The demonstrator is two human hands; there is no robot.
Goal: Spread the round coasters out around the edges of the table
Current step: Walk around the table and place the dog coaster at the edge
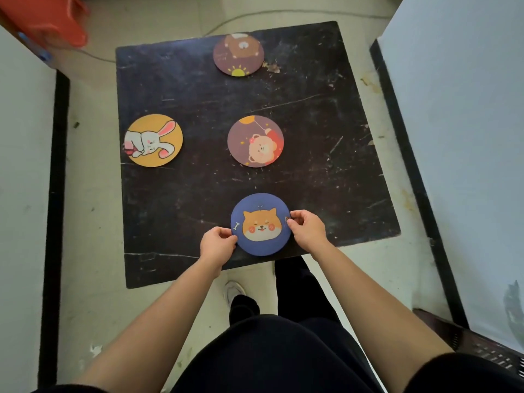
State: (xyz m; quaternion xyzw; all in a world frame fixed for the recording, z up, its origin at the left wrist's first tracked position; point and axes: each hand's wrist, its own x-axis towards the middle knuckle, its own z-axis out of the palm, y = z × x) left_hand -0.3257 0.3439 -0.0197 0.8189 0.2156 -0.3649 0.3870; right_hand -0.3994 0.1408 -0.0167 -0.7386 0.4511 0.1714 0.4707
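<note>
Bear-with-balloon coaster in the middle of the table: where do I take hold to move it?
Probably at the thin rim of the bear-with-balloon coaster, pinched from its right side. It lies flat on the table with bare surface there, so fingertips can get under the edge.

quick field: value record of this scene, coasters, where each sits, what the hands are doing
surface: black table
yellow rabbit coaster: at left edge
brown bear coaster: at far edge
purple bear coaster: near the middle, not at an edge
blue dog coaster: at near edge
left hand: pinching blue dog coaster's left rim
right hand: pinching its right rim
</note>
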